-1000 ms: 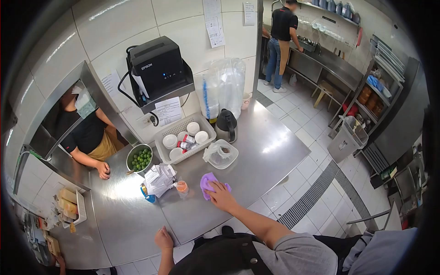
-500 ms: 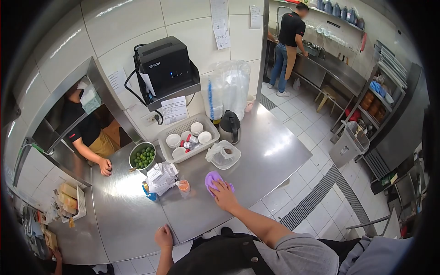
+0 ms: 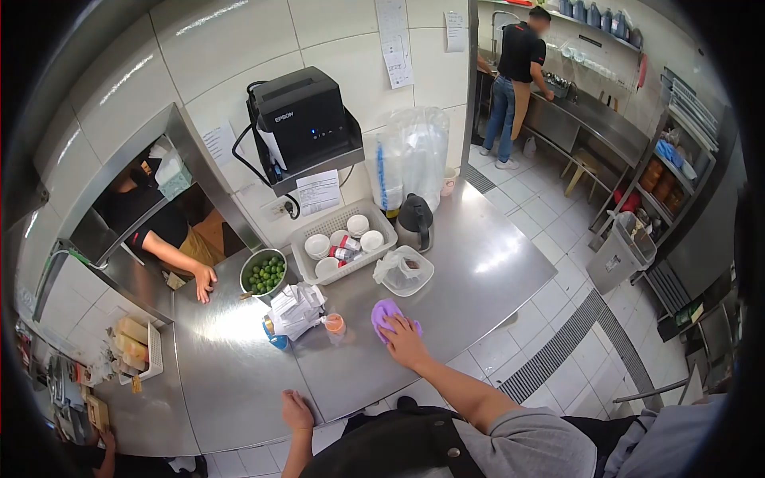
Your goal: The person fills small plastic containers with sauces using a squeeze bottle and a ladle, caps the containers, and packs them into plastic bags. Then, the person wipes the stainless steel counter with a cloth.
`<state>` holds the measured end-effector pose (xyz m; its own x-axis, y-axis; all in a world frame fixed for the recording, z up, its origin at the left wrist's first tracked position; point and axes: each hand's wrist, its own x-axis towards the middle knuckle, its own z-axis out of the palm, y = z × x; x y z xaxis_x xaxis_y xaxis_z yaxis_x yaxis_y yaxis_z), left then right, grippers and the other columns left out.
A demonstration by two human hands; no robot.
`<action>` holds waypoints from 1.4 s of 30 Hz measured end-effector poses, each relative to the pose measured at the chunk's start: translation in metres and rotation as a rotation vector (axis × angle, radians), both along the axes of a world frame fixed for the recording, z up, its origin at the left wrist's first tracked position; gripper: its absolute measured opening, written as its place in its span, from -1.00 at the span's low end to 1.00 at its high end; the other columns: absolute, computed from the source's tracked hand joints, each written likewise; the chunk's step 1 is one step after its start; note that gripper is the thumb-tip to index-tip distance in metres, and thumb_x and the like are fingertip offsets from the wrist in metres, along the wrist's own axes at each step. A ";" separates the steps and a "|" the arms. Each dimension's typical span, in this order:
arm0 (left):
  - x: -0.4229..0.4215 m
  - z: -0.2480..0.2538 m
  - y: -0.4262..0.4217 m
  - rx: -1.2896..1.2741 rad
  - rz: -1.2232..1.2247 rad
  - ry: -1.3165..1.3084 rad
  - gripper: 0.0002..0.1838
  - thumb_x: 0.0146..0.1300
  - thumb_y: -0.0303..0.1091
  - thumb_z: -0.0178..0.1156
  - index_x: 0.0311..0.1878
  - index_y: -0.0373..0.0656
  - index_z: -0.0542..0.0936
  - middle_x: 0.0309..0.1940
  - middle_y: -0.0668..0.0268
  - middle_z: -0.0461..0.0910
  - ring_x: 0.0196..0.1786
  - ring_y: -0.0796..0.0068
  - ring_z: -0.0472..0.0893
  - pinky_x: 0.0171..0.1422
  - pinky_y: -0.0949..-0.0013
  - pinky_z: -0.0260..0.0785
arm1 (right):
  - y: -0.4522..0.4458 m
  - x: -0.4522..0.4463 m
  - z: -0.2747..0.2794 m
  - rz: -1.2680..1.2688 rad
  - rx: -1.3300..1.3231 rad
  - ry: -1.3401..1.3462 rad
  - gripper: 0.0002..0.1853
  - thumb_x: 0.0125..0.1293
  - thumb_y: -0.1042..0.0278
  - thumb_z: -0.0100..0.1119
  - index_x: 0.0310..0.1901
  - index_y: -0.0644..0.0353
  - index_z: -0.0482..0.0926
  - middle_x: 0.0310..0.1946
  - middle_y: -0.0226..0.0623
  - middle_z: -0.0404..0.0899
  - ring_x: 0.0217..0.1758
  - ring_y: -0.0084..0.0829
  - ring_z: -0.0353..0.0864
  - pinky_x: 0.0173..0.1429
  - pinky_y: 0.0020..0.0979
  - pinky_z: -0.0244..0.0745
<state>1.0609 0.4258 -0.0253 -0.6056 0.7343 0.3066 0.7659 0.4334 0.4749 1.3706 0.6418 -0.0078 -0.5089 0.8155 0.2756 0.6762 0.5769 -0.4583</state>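
Observation:
My right hand (image 3: 405,341) presses a crumpled purple cloth (image 3: 386,315) against the steel counter (image 3: 454,295), its fingers spread over the cloth. At the counter's near edge, my left hand (image 3: 297,411) is loosely curled, and nothing shows in it. Beyond the cloth stands a clear plastic tub (image 3: 415,280) with a plastic bag in it. Left of the cloth are a small orange-filled container (image 3: 335,325) and a heap of white paper slips (image 3: 297,309), with a blue item (image 3: 275,338) beside it.
Against the wall stand a bowl of green limes (image 3: 264,275), a grey basket (image 3: 304,277) of white tubs, and a thermal jug (image 3: 414,221). A printer (image 3: 299,123) hangs above. One co-worker's hand (image 3: 205,284) is at the hatch; another person (image 3: 518,80) stands at the sink.
The whole view has shifted slightly, so things sit further right. My right hand stays on the cloth. My left hand's fingers look slightly looser. The co-worker's hand at the hatch has changed pose.

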 end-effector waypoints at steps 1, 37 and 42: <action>0.005 0.009 0.003 0.076 0.040 -0.098 -0.76 0.52 -0.17 0.08 -0.20 -0.12 0.54 -0.48 0.13 0.60 -0.38 -0.03 0.63 -0.31 -0.01 0.39 | -0.001 0.000 0.000 -0.004 0.000 -0.002 -0.43 0.28 0.34 0.20 0.37 -0.05 0.50 0.50 -0.23 0.26 0.62 -0.08 0.09 0.61 0.15 0.01; 0.279 0.541 0.040 0.694 -1.750 0.585 -0.63 0.38 -0.07 0.11 -0.11 -0.14 0.76 -0.15 0.38 0.67 0.06 0.36 0.55 0.04 0.23 0.34 | 0.004 -0.006 -0.009 -0.028 0.120 0.062 -0.48 0.18 0.40 0.18 0.23 -0.08 0.63 0.40 -0.27 0.40 0.53 -0.08 0.24 0.51 0.04 0.15; 0.255 0.540 0.044 0.637 -1.742 0.578 -0.47 0.43 0.11 0.08 -0.02 -0.22 0.71 -0.08 0.31 0.68 0.06 0.37 0.57 0.14 0.20 0.37 | 0.001 -0.005 -0.008 -0.030 0.112 0.053 -0.46 0.16 0.41 0.19 0.24 -0.08 0.62 0.38 -0.27 0.42 0.53 -0.09 0.25 0.49 0.01 0.19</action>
<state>1.3158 0.4701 0.5144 0.8044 0.0417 0.5926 0.1945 -0.9610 -0.1964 1.3657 0.6432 -0.0159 -0.4674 0.7925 0.3919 0.6705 0.6066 -0.4271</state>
